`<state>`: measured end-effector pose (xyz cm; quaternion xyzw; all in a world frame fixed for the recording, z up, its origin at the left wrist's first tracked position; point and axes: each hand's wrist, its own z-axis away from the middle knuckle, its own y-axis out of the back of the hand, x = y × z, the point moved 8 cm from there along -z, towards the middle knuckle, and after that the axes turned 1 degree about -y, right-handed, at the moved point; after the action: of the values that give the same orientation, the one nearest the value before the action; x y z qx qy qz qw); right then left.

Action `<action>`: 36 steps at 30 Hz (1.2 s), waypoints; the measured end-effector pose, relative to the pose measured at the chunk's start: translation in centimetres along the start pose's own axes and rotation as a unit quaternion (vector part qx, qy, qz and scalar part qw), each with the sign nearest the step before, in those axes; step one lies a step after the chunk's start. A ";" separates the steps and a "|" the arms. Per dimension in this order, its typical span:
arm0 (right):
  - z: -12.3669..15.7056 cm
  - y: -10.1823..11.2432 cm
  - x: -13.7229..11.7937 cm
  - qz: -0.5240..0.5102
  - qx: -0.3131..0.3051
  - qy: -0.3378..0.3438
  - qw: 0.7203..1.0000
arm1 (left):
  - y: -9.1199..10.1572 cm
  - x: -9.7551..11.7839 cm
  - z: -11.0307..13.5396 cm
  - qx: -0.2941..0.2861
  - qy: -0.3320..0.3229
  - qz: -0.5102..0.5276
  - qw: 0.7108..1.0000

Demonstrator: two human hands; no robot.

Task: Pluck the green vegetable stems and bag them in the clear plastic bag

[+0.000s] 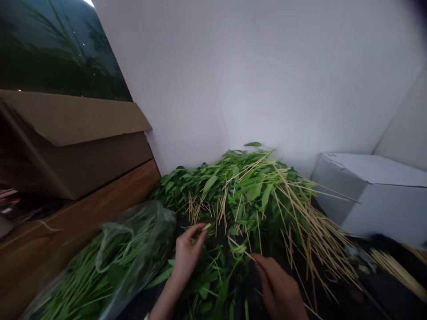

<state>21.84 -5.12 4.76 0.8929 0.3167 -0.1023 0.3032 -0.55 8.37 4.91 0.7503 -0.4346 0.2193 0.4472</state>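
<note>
My right hand (pixel 278 284) pinches a thin wooden skewer (pixel 247 254) that points up and to the left. Near its tip, green stems (pixel 238 250) are threaded or wrapped around it; I cannot tell which. My left hand (pixel 188 249), a little to the left, has thumb and fingertips closed on a short piece of green stem (pixel 207 226). Below and between both hands lie loose leafy greens (pixel 211 278). Beyond them rises a large heap of leafy greens on skewers (pixel 253 186), the bare sticks pointing toward me and to the right.
At the left, a clear plastic bag (pixel 147 231) holds more long-stemmed greens. Behind it, an open cardboard box (pixel 100 162) rests on a wooden surface (pixel 110 204). A white box (pixel 383 195) stands at the right, with a bundle of bare skewers (pixel 396 269) in front.
</note>
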 end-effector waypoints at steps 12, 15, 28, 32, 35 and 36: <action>1.8 -2.4 0.6 0.070 -0.071 0.000 0.995 | -3.5 1.2 2.3 -0.078 0.095 0.169 0.978; 1.5 -2.2 0.2 0.076 -0.073 0.006 0.994 | -3.6 1.4 2.3 -0.074 0.101 0.178 0.976; 0.9 -2.0 -0.1 0.095 -0.086 0.006 0.992 | -4.1 1.0 2.8 -0.080 0.133 0.209 0.966; 0.9 -2.0 -0.1 0.095 -0.081 -0.003 0.992 | -4.6 0.2 2.8 -0.084 0.163 0.263 0.947; 1.0 -1.9 -0.1 0.093 -0.074 0.000 0.993 | -4.9 -0.3 3.0 -0.084 0.201 0.304 0.927; 1.0 -1.9 -0.1 0.091 -0.072 0.000 0.993 | -5.0 -0.4 3.2 -0.085 0.216 0.319 0.919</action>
<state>20.57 -4.58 3.04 0.8938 0.2408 -0.0513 0.3748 3.29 6.90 0.67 0.4657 -0.5609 0.4689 0.4987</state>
